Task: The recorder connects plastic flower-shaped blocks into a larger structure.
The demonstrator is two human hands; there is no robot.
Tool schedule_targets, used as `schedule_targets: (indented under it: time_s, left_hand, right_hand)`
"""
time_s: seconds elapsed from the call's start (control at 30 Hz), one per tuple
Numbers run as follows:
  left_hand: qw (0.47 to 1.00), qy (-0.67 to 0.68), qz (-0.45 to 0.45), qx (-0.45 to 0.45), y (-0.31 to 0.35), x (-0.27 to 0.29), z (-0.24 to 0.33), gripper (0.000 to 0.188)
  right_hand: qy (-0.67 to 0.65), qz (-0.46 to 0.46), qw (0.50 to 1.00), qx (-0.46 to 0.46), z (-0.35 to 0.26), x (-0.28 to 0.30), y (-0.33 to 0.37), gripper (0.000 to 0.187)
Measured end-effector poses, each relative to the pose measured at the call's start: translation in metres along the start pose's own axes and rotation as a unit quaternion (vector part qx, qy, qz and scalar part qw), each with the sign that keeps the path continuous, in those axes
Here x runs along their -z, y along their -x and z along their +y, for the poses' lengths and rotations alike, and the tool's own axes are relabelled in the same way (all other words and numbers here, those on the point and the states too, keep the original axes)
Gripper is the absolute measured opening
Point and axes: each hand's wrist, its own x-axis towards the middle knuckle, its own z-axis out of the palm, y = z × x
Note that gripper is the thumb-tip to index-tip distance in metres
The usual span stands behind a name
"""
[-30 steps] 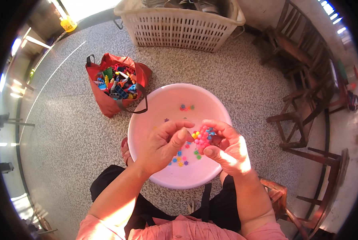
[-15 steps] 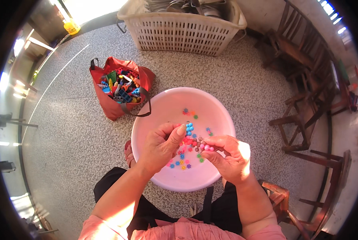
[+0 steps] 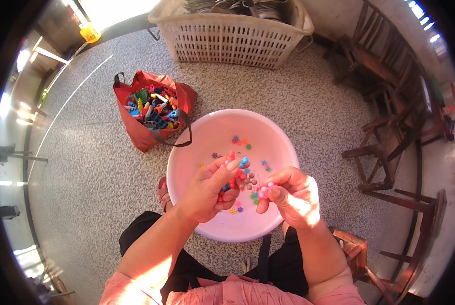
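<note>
Above the pink basin [image 3: 281, 147], my left hand [image 3: 204, 194] is closed round a joined cluster of small flower-shaped plastic beads [image 3: 248, 181]. Brown, red and blue ones poke out between its fingers. A pink flower-shaped bead [image 3: 266, 190] is pinched between the thumb and fingers of my right hand [image 3: 296, 201], just right of the cluster with a small gap between. More loose flower beads [image 3: 266, 166] in several colours lie on the basin's bottom, partly hidden by my hands.
A red bag [image 3: 138, 129] full of mixed toy pieces stands against the basin's far left side. Behind sits a large cream slotted crate [image 3: 227, 40] holding metal items. Wooden chairs [image 3: 375, 157] line the right side. A yellow container [image 3: 90, 33] is far left.
The pink bead in my right hand has come away from the brown end of the cluster. My left hand has turned, so the cluster sits differently in its fingers.
</note>
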Motion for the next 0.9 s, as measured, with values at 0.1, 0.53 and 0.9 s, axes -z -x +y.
schedule_targets:
  time_s: [0.1,0.53,0.9]
  left_hand:
    - [0.999,0.046,-0.004,0.027,0.001,-0.003,0.002,0.022]
    - [0.999,0.006,-0.029,0.013,0.006,0.001,0.0,0.019]
    - [0.994,0.039,-0.096,0.022,0.009,0.001,0.004,0.026]
  right_hand:
    - [-0.131,-0.004,0.991,-0.024,0.002,0.002,-0.005,0.014]
    - [0.083,0.048,0.995,0.0,0.003,-0.015,-0.009,0.022]
    - [-0.27,-0.073,0.958,-0.056,0.002,-0.001,-0.013,0.019]
